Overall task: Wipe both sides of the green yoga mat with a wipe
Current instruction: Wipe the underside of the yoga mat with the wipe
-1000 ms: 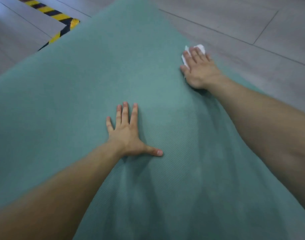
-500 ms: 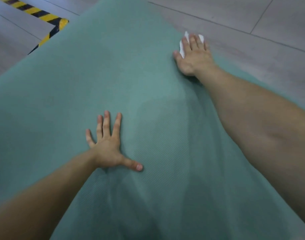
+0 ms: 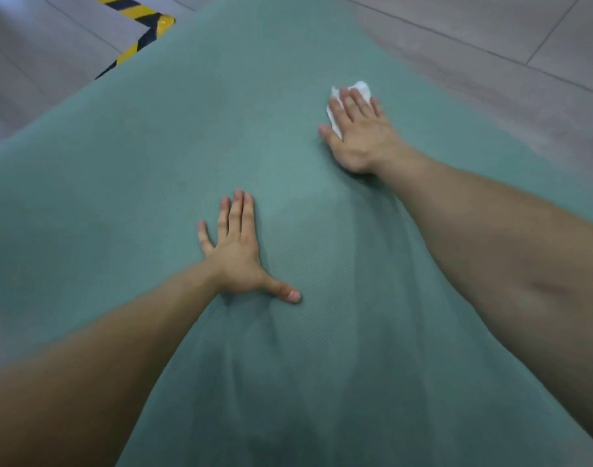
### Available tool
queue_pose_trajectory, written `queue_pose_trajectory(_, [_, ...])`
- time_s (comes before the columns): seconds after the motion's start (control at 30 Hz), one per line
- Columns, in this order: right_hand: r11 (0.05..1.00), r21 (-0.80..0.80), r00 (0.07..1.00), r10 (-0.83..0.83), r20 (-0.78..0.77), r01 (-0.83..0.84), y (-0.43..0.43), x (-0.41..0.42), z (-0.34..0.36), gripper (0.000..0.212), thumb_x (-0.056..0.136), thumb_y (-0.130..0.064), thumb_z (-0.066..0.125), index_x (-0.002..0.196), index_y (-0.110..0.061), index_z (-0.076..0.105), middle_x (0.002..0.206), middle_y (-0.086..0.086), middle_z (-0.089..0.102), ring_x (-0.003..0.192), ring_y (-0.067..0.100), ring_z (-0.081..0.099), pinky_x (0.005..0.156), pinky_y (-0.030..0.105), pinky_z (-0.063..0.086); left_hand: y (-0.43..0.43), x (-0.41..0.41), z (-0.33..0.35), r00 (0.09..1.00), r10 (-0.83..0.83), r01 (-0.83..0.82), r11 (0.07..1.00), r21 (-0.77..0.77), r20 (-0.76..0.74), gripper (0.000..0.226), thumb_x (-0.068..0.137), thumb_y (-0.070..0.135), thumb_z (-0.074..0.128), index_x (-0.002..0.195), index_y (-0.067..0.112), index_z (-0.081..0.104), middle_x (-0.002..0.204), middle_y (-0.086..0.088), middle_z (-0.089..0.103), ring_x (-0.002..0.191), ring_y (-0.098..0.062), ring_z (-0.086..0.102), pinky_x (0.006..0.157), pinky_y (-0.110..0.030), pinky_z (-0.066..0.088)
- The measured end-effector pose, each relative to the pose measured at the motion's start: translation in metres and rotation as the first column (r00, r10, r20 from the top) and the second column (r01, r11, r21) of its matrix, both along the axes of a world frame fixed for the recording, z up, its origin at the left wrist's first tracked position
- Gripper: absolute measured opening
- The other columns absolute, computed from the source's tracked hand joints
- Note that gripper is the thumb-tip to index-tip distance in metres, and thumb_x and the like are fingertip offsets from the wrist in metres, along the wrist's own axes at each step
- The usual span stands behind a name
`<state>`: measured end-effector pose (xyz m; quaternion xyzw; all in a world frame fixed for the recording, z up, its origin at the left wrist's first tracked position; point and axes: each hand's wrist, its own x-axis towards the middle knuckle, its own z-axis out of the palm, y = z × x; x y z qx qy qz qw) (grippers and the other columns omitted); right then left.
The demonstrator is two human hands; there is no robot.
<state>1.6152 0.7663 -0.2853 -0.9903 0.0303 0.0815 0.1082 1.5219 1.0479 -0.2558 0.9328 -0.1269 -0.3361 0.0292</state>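
Head view: a green yoga mat [image 3: 147,156] lies flat on grey floor tiles [image 3: 490,45] and fills the frame. At two o'clock the right hand [image 3: 359,139] presses a crumpled white wipe [image 3: 361,87] onto the mat, fingers straight and close together. At centre the left hand [image 3: 236,254] rests flat with its thumb spread. This face looks mid-wipe, but nothing shows whether the other face is done. The mat is finely ribbed and soft.

The green yoga mat [image 3: 288,112] lies spread flat on the floor [image 3: 490,45], its finely ribbed surface showing darker streaks near the middle. The crumpled white wipe [image 3: 362,89] lies on the mat near its right edge, pressed under the flat right hand [image 3: 362,139].
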Motion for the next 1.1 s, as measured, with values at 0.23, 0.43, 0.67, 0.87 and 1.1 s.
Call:
queue_pose_trajectory(0.23, [0.739, 0.015, 0.739, 0.673, 0.018, -0.673, 0.106, -0.078, -0.007, 0.071, 0.106, -0.057, -0.002, 0.170, -0.026, 0.003, 0.177, -0.005, -0.005, 0.163, 0.011, -0.011, 0.132, 0.038, -0.010, 0.033, -0.027, 0.013, 0.991, 0.128, -0.125, 0.990, -0.061, 0.049, 0.191, 0.017, 0.105, 0.067, 0.156, 0.027, -0.039, 0.170, 0.002, -0.034, 0.155, -0.016, -0.033, 0.127, -0.063, -0.007])
queue_pose_trajectory(0.43, [0.977, -0.062, 0.979, 0.201, -0.020, -0.202, 0.023, -0.016, 0.008, 0.075, 0.107, -0.062, 0.005, 0.170, -0.024, -0.002, 0.178, 0.001, -0.010, 0.163, 0.015, -0.013, 0.132, 0.042, -0.008, 0.112, -0.070, 0.013, 0.961, 0.271, -0.265, 0.959, 0.105, -0.057, 0.191, 0.010, 0.106, 0.064, 0.147, 0.035, -0.049, 0.154, 0.009, -0.056, 0.146, -0.020, -0.048, 0.120, -0.074, -0.011])
queue_pose_trajectory(0.67, [0.747, -0.007, 0.741, 0.660, 0.128, -0.665, 0.203, -0.111, -0.011, 0.071, 0.108, -0.050, 0.012, 0.170, -0.014, 0.017, 0.177, 0.008, 0.012, 0.165, 0.023, 0.004, 0.133, 0.045, 0.001, 0.116, -0.071, 0.003, 0.964, 0.258, -0.252, 0.963, 0.098, -0.063, 0.189, 0.010, 0.109, 0.057, 0.147, 0.034, -0.049, 0.152, 0.009, -0.059, 0.145, -0.021, -0.049, 0.119, -0.073, -0.014])
queue_pose_trajectory(0.87, [0.904, -0.040, 0.902, 0.427, 0.071, -0.425, 0.092, -0.045, -0.003, 0.060, 0.113, -0.044, 0.010, 0.171, -0.029, 0.005, 0.178, -0.005, 0.000, 0.164, 0.013, -0.004, 0.131, 0.047, -0.009, 0.115, -0.072, 0.003, 0.962, 0.265, -0.258, 0.962, 0.085, -0.069, 0.189, 0.009, 0.109, 0.059, 0.148, 0.037, -0.047, 0.154, 0.010, -0.057, 0.146, -0.021, -0.048, 0.118, -0.074, -0.013])
queue_pose_trajectory(1.1, [0.915, -0.053, 0.903, 0.403, 0.147, -0.400, 0.150, -0.053, -0.019, 0.077, 0.104, -0.046, 0.004, 0.167, -0.004, 0.018, 0.175, 0.016, 0.017, 0.163, 0.039, 0.006, 0.132, 0.053, 0.002, 0.115, -0.072, 0.004, 0.962, 0.260, -0.252, 0.963, 0.097, -0.084, 0.190, 0.010, 0.108, 0.061, 0.147, 0.036, -0.049, 0.152, 0.010, -0.058, 0.146, -0.021, -0.049, 0.119, -0.074, -0.012])
